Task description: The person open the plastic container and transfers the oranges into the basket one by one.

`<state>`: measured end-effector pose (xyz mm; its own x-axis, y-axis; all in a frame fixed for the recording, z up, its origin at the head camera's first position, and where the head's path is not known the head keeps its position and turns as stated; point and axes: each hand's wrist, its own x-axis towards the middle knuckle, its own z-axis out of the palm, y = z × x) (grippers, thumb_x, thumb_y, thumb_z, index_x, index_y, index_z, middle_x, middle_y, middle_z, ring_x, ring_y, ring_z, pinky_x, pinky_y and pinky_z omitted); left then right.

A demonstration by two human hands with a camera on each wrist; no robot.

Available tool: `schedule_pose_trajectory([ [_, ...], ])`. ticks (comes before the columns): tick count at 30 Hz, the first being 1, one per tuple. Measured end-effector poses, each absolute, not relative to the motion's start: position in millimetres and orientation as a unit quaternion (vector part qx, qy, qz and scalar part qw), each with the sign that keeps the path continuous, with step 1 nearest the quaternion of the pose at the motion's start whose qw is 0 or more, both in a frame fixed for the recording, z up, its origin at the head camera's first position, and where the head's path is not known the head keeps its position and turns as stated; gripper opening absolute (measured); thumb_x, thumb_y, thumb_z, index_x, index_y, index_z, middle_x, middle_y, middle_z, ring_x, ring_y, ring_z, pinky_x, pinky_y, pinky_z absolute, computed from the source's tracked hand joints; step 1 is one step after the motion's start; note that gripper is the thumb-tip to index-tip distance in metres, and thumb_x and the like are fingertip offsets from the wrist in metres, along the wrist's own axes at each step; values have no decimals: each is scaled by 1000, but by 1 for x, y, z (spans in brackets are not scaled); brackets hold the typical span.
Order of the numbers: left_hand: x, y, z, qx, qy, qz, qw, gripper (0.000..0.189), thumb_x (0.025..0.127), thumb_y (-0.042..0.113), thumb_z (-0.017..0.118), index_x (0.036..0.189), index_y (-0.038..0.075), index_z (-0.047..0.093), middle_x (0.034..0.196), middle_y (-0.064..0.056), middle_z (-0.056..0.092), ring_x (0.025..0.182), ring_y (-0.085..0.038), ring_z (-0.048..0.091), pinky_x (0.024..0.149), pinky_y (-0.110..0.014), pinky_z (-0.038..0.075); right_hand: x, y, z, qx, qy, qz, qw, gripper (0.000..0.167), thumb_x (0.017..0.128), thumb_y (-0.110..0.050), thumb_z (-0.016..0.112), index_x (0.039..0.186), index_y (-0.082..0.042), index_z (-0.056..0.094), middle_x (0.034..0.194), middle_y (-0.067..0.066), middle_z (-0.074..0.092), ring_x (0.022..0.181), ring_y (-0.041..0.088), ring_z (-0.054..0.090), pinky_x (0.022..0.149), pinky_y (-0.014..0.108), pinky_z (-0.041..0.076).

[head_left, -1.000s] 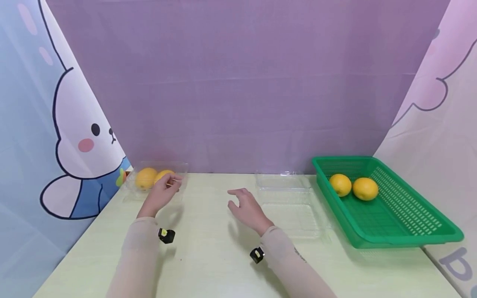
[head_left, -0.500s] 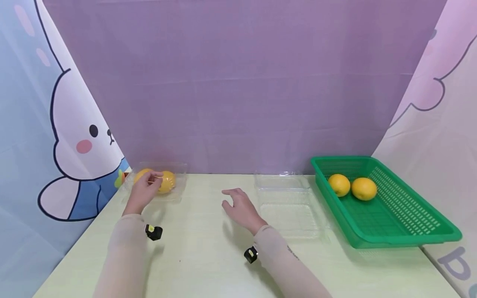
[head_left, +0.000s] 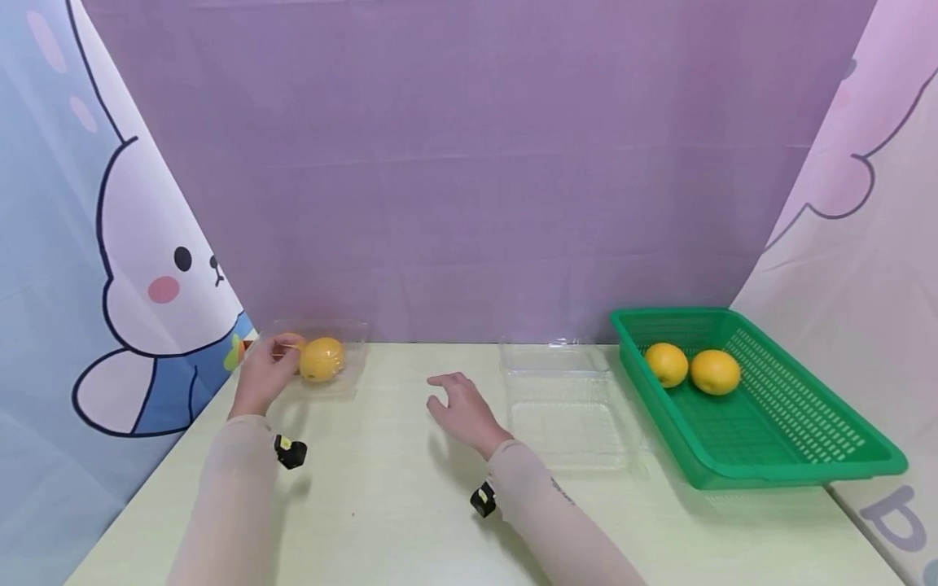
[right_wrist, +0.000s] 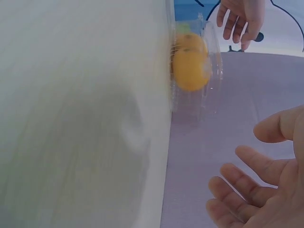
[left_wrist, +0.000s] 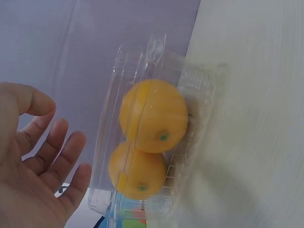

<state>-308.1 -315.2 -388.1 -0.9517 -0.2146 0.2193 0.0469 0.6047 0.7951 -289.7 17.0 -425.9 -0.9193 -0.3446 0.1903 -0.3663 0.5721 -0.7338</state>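
Note:
At the far left, a see-through plastic clamshell box holds two oranges. The right-hand orange is in full sight, while my left hand partly covers the left-hand orange in the head view. Seen from the left wrist, the fingers are loosely bent and apart from the box, with nothing between them. Clear plastic covers both oranges there. My right hand hovers over the middle of the table, thumb and fingers spread, holding nothing.
Right of centre, a second see-through box lies unfolded on the table. Beyond it stands a green basket with two more oranges inside. A purple cloth hangs along the back edge.
My left hand has moved left across the box, uncovering the right-hand orange and passing in front of the other. My right hand has drifted slightly left.

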Motion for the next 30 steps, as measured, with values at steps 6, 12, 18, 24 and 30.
schedule_pose_trajectory([
  [6, -311, -321, -389, 87, -880, -442, 152, 55, 104, 30, 44, 147, -4, 39, 145, -29, 40, 132, -46, 37, 106, -62, 37, -294, 14, -428, 202, -887, 415, 8, 44, 101, -29, 50, 139, -10, 59, 139, 8, 52, 107, 25, 54, 94, 43, 49],
  [12, -317, -332, -389, 104, -884, -431, 151, 68, 103, 35, 44, 154, -5, 24, 153, -34, 25, 138, -53, 29, 108, -67, 31, -298, 11, -430, 202, -887, 415, 6, 44, 100, -27, 50, 138, -9, 60, 137, 9, 54, 112, 28, 54, 96, 43, 48],
  [18, -322, -341, -387, 121, -900, -400, 126, 78, 102, 43, 45, 155, -8, 18, 152, -39, 17, 139, -57, 18, 108, -70, 27, -300, 7, -428, 203, -885, 420, 2, 43, 100, -26, 51, 137, -7, 60, 134, 10, 55, 110, 24, 55, 97, 42, 48],
  [24, -326, -346, -386, 136, -906, -390, 92, 86, 101, 50, 46, 155, -10, 14, 154, -40, 11, 142, -57, 9, 111, -70, 22, -303, 3, -429, 208, -884, 419, 1, 42, 100, -25, 51, 136, -7, 61, 135, 10, 56, 113, 23, 55, 99, 42, 47],
  [30, -328, -350, -388, 152, -912, -377, 54, 96, 99, 55, 48, 153, -13, 7, 154, -41, 8, 143, -56, 7, 112, -69, 20, -306, 1, -434, 212, -878, 430, -9, 42, 100, -25, 52, 137, -7, 61, 134, 10, 57, 122, 30, 53, 101, 43, 47],
])
